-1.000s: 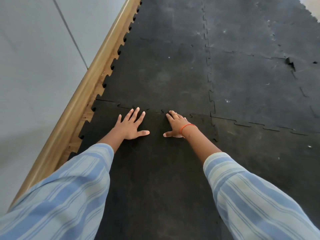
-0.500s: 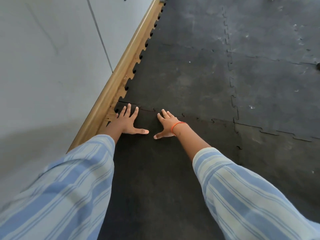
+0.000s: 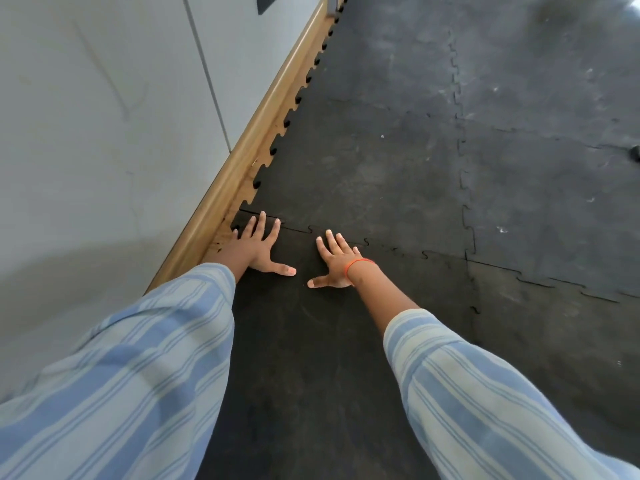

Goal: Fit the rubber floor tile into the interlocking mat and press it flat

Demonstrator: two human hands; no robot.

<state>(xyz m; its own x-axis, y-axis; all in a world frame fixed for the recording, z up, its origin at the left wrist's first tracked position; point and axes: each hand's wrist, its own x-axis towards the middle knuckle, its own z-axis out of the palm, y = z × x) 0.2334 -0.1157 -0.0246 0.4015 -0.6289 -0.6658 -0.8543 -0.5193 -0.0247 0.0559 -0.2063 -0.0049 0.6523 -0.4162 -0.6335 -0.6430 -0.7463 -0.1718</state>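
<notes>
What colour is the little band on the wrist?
The band on the right wrist is orange-red, seen best in the head view.

We see a wooden skirting board (image 3: 263, 133) running diagonally; the grey wall (image 3: 104, 133) rises just left of it, with a dark plate (image 3: 266, 1) well above it.

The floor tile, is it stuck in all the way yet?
Nearly. The tile already lies in its gap, teeth meeting the mat. The left hand and right hand are flat at the far seam. A thin line shows there, so more pressing is probably left.
</notes>
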